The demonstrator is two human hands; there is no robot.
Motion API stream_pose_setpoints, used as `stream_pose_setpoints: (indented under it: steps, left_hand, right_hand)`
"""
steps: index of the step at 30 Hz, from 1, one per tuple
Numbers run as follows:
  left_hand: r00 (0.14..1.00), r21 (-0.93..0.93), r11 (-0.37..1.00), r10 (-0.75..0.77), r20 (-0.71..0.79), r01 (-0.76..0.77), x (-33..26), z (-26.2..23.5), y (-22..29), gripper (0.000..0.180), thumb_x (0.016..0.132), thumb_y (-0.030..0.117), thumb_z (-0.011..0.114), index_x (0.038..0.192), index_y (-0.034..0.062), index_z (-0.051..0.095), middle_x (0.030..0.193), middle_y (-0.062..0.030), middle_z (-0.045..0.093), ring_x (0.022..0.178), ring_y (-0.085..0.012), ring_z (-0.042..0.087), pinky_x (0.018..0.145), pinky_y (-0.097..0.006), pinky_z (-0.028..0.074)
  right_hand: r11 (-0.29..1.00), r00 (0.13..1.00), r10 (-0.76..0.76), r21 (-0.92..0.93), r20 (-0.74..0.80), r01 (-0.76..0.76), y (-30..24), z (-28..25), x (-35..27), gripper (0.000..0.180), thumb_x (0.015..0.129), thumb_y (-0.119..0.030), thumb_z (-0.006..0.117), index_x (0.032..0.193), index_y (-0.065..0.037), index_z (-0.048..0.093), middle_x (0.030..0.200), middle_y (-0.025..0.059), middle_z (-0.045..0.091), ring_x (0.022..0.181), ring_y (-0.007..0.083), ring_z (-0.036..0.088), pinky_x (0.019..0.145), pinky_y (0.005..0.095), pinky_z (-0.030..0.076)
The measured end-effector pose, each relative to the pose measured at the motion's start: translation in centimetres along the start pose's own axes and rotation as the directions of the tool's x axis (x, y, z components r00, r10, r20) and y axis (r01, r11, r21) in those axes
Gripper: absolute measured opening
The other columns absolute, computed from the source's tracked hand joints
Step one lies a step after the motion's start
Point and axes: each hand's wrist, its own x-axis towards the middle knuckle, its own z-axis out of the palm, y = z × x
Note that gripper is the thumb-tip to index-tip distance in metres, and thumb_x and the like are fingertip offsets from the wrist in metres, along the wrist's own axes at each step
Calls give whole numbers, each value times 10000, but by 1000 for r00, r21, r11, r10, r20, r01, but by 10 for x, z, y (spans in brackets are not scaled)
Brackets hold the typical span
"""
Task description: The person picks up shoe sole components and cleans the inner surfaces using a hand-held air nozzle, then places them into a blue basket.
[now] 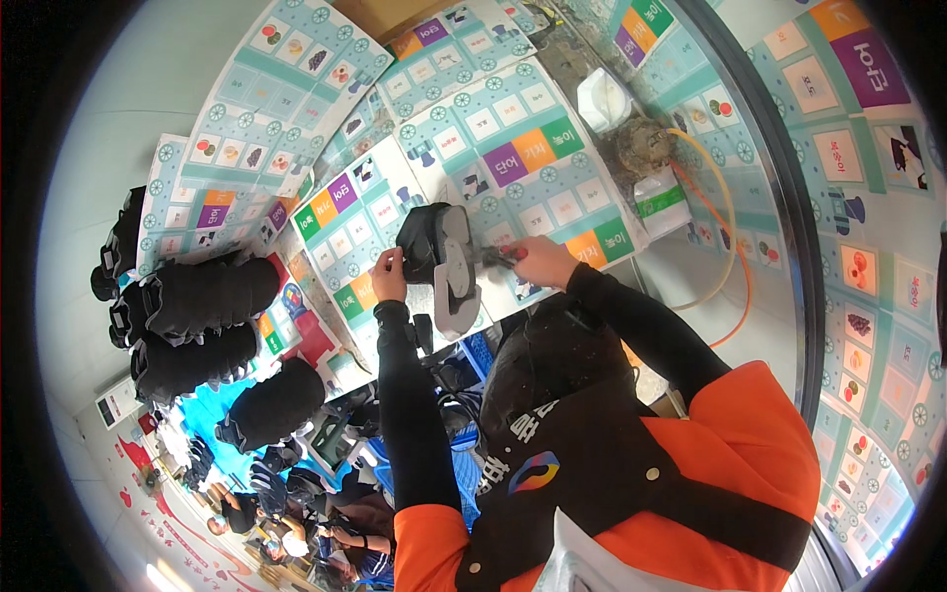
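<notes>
A black padded piece with grey curved panels point(454, 268), perhaps a shoe upper, stands on the patterned board on the bench; its exact kind is unclear. At its left side is my left hand point(389, 276), with thumb and fingers pinched at the black edge. On the other side my right hand point(546, 262) is closed round a red-handled tool point(509, 254). Its dark metal head, small and blurred, points toward the grey panels; I cannot tell whether it touches them.
Rows of nested black pieces point(212, 296) stand at the left, with another black stack point(271, 405) nearer. A white container point(603, 100) sits at the bench's far right. Yellow and orange hoses point(731, 232) curve down on the right. Several people point(286, 533) are at the lower left.
</notes>
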Motion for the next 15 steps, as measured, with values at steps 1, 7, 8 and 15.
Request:
stream_pose_setpoints:
  steps: [1, 7, 8, 15]
  left_hand:
    - [1000, -1, 1000, -9, 4, 9, 1, 1, 8, 289, 960, 364, 687, 1057, 97, 744, 744, -75, 662, 709, -181, 608, 664, -342, 470]
    - [955, -21, 955, 294, -33, -294, -12, -20, 89, 142, 946, 201, 688, 986, 73, 735, 828, -83, 670, 735, -237, 612, 677, -369, 481]
    - [831, 127, 821, 555, 50, -556, -13, -18, 125, 74, 900, 143, 695, 921, 78, 726, 849, -71, 659, 810, -281, 605, 769, -400, 478]
    - [384, 391, 156, 687, 617, -907, -49, -14, 124, 201, 868, 263, 694, 969, 89, 681, 969, -74, 594, 1052, -292, 560, 1050, -490, 409]
  right_hand:
    - [1000, 1000, -1, 0, -5, 1, 5, 0, 0, 218, 792, -151, 579, 910, -8, 692, 795, 214, 705, 738, 397, 691, 674, 469, 538]
    - [960, 977, 59, 257, 203, -111, 11, -28, -19, 307, 741, -175, 721, 963, 35, 703, 730, 119, 695, 523, 206, 621, 523, 364, 494]
    - [931, 985, 113, 334, 130, -151, 31, -42, -20, 380, 721, -158, 745, 1040, 39, 686, 754, 111, 688, 616, 206, 644, 549, 356, 505]
    - [872, 986, 131, 485, -98, -68, 21, -91, -36, 304, 760, -42, 674, 1061, -4, 696, 810, 47, 690, 645, 105, 599, 498, 288, 444]
